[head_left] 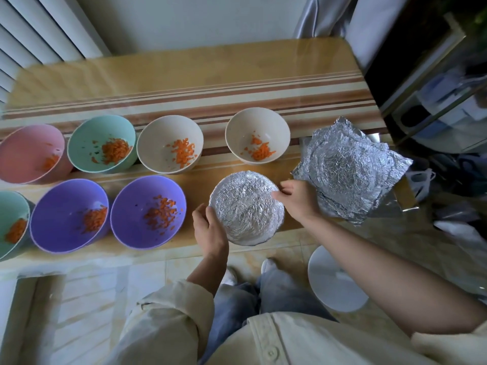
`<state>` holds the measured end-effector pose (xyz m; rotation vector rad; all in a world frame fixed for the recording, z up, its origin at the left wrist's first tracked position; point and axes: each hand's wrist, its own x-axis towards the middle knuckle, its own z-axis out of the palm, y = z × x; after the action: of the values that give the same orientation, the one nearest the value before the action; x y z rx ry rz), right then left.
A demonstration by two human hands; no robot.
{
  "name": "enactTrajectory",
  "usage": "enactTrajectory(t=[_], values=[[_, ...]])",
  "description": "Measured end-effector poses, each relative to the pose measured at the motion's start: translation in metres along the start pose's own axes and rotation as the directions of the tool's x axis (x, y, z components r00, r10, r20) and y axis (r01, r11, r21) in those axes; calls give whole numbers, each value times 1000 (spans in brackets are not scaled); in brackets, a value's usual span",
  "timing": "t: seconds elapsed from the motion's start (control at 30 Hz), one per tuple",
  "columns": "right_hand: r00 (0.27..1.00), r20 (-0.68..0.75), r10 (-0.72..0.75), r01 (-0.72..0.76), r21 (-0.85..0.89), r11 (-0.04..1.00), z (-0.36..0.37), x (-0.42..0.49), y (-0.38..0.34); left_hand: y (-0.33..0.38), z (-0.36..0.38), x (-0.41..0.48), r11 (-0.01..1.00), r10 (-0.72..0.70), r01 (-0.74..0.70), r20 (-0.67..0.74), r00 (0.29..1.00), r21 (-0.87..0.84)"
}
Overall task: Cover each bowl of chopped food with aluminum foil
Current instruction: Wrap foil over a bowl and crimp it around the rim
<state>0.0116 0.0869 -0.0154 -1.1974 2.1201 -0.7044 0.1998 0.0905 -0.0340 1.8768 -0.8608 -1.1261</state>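
Note:
A bowl wrapped in crinkled aluminum foil [246,206] stands near the table's front edge. My left hand [208,227] curls round its left side, fingers pressing the foil against the rim. My right hand [296,197] pinches the foil at the bowl's right rim. A stack of used-looking foil sheets [350,169], dented in a bowl shape, lies to the right. Several uncovered bowls hold chopped carrot: two purple [147,210] [68,216], two cream [170,147] [257,135], a green one [101,147], a pink one [31,154] and a green one [11,222] at the left edge.
The striped table [184,83] runs back to a wall, with bare surface behind the bowls. A round white stool [334,280] stands on the tiled floor at the right of my legs. A glass cabinet [434,96] borders the table's right end.

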Motion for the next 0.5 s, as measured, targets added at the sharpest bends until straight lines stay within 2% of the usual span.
enactTrajectory(t=[0.07, 0.23, 0.33, 0.4, 0.5], values=[[1000, 16, -23, 23, -17, 1000, 3, 2, -3, -3, -1, 5, 997, 61, -63, 38, 997, 43], [1000, 6, -18, 18, 9, 1000, 5, 3, -6, 1, 3, -3, 998, -5, 3, 26, 1000, 69], [990, 138, 39, -62, 168, 984, -2, 5, -9, -3, 2, -4, 993, -18, 15, 24, 1000, 117], [978, 191, 81, -115, 177, 977, -8, 4, -10, -5, 1, -5, 992, -29, 25, 25, 999, 128], [985, 75, 158, -164, 84, 983, -22, 1, -3, -3, 0, -7, 994, -17, 14, 33, 999, 108]])
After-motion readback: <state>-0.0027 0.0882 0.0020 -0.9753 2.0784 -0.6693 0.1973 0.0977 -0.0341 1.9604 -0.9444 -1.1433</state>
